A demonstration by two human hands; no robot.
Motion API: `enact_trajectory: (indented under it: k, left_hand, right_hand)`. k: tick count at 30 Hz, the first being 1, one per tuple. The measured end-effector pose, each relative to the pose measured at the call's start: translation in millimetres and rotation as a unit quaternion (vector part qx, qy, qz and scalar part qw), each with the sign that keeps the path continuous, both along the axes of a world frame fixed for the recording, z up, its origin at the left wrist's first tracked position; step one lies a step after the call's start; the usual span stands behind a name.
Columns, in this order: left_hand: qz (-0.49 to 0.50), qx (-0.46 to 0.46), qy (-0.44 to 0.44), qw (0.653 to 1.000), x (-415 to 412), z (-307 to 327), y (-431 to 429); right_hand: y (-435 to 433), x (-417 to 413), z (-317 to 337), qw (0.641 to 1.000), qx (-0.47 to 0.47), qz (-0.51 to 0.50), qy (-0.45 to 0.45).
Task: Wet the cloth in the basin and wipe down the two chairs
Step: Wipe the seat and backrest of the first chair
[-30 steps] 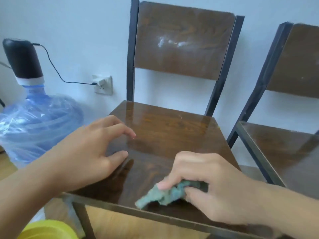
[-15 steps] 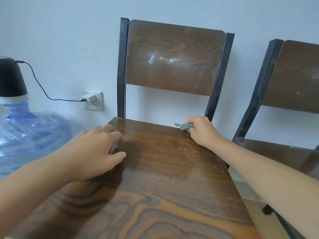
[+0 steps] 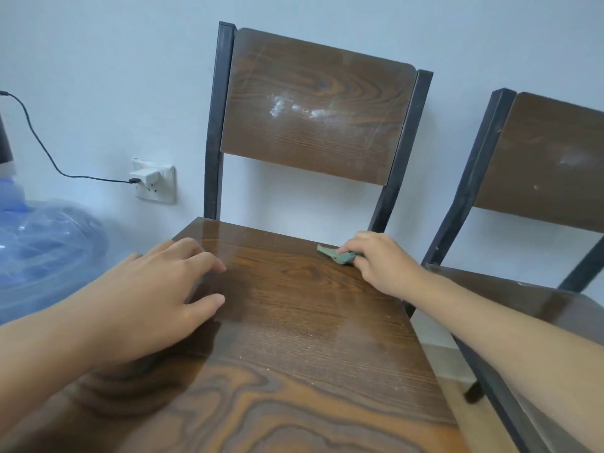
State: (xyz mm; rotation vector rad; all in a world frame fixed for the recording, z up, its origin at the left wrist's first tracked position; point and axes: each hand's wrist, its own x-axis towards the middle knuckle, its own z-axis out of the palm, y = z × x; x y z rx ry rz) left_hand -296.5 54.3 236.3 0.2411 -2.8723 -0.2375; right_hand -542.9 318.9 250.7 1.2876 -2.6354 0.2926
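Note:
A dark wooden chair with a black metal frame stands in front of me against the wall; its backrest bears a white smear. My right hand presses a small green cloth onto the seat's far right corner, near the back post. My left hand rests flat on the left side of the seat, fingers spread, holding nothing. A second chair of the same kind stands to the right, with whitish marks on its backrest. The basin is out of view.
A blue water bottle wrapped in plastic stands on the floor at the left. A black cable runs from it to a plug in the white wall socket. The pale wall is close behind both chairs.
My right hand swept the cloth from the seat's front edge to its far right corner, and has barely moved since. The view came closer over the seat. My left hand stayed put.

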Motion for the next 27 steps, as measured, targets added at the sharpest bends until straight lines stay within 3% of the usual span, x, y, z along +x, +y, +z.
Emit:
enact_trajectory:
  k: [4,5,9,11,19,24,27]
  left_hand:
    - [-0.009,0.012,0.023,1.000,-0.4,0.7,-0.3]
    - [-0.012,0.012,0.027,0.999,-0.8,2.4,1.8]
    - [-0.024,0.008,0.028,0.999,-3.4,9.3,15.3]
    - [-0.031,0.004,0.028,0.999,-4.6,11.4,21.5]
    - [-0.040,0.012,0.032,0.999,-3.7,11.2,27.1]
    - [-0.044,0.014,0.039,0.998,0.6,13.3,31.8]
    - [-0.041,0.015,0.037,0.998,3.6,15.4,30.8]
  right_hand:
    - [62.0,-21.4,30.4,0.975,0.180,-0.122,0.034]
    - [67.4,-25.9,39.0,0.971,0.190,-0.140,0.049]
    - [49.9,-33.3,55.2,0.994,-0.004,-0.106,0.018]
    - [34.9,-30.2,46.8,0.996,-0.039,-0.072,-0.040]
    - [70.5,8.0,20.7,0.991,-0.025,-0.031,-0.130]
    - [102.8,36.4,57.6,0.971,0.134,-0.017,-0.196]
    - [86.0,15.8,74.9,0.982,0.071,-0.063,-0.160]
